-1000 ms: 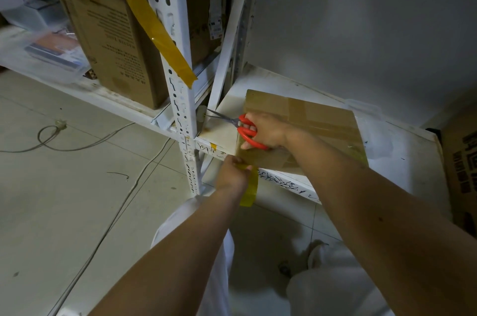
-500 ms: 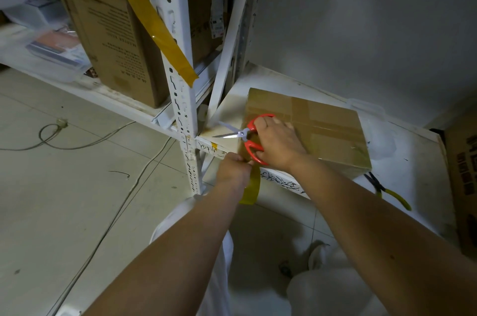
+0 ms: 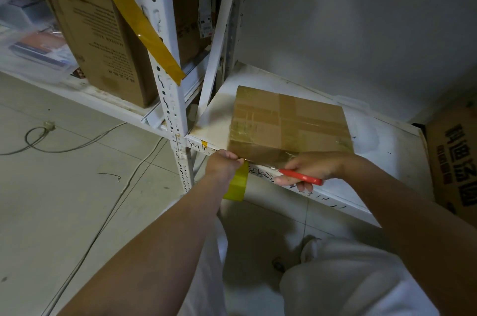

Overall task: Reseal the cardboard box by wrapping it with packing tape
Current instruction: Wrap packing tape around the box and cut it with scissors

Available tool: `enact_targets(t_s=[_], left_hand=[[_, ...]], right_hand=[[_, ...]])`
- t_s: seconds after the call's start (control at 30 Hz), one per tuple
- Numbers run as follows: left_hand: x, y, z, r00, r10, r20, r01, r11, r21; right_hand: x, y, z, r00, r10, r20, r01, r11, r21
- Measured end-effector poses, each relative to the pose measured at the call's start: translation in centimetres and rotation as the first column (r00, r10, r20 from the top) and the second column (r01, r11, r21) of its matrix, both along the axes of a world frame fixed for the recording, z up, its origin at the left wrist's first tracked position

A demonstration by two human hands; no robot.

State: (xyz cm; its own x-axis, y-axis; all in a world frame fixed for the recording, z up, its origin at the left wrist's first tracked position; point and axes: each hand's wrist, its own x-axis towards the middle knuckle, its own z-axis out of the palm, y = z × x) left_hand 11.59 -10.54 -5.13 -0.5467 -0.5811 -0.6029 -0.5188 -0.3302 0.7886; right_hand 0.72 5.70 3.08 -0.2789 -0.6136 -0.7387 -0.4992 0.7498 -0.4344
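A flat cardboard box point(image 3: 289, 122), banded with clear tape, lies on the low white shelf point(image 3: 382, 160) with its near side at the shelf's front edge. My left hand point(image 3: 223, 164) grips a yellowish tape roll point(image 3: 236, 184) just below the box's front left corner, and a strip of tape runs from it onto the box's near side. My right hand point(image 3: 315, 167) holds red-handled scissors point(image 3: 300, 176) against the shelf's front edge, under the box's near side. The blades point left toward the tape and are mostly hidden.
A white slotted shelf post point(image 3: 170, 83) stands left of the box with a loose yellow tape strip point(image 3: 139, 21) hanging on it. Large cartons point(image 3: 95, 31) fill the left shelf. Another printed carton point(image 3: 456, 160) sits at right. Cables point(image 3: 77, 145) trail on the tiled floor.
My right hand has carried the scissors from the box's top left down and right to the front edge below the box. The left hand and tape roll stayed at the front left corner.
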Motion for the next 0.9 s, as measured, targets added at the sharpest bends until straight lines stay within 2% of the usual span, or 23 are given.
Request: enact_targets(t_s=[0.1, 0.27, 0.5, 0.73, 0.9], left_hand=[[0.2, -0.3, 0.3, 0.999, -0.053, -0.004, 0.053, 0.998, 0.044], [0.6, -1.4, 0.2, 0.988, -0.156, 0.012, 0.154, 0.983, 0.098], [0.8, -2.3, 0.2, 0.969, -0.246, -0.016, 0.246, 0.959, 0.142], [0.5, -2.6, 0.3, 0.973, -0.227, -0.039, 0.230, 0.957, 0.176], [0.5, -2.5, 0.4, 0.974, -0.221, -0.052, 0.226, 0.956, 0.185]], right_hand=[[-0.6, 0.7, -1.6, 0.993, -0.100, 0.062, 0.091, 0.987, 0.129], [-0.5, 0.1, -3.7, 0.971, -0.204, 0.127, 0.194, 0.977, 0.090], [-0.1, -2.6, -4.2, 0.978, -0.180, 0.109, 0.175, 0.983, 0.060], [0.2, -3.1, -4.4, 0.981, -0.162, 0.107, 0.171, 0.983, -0.072], [0.5, -2.5, -4.8, 0.968, -0.243, 0.070, 0.252, 0.944, -0.214]])
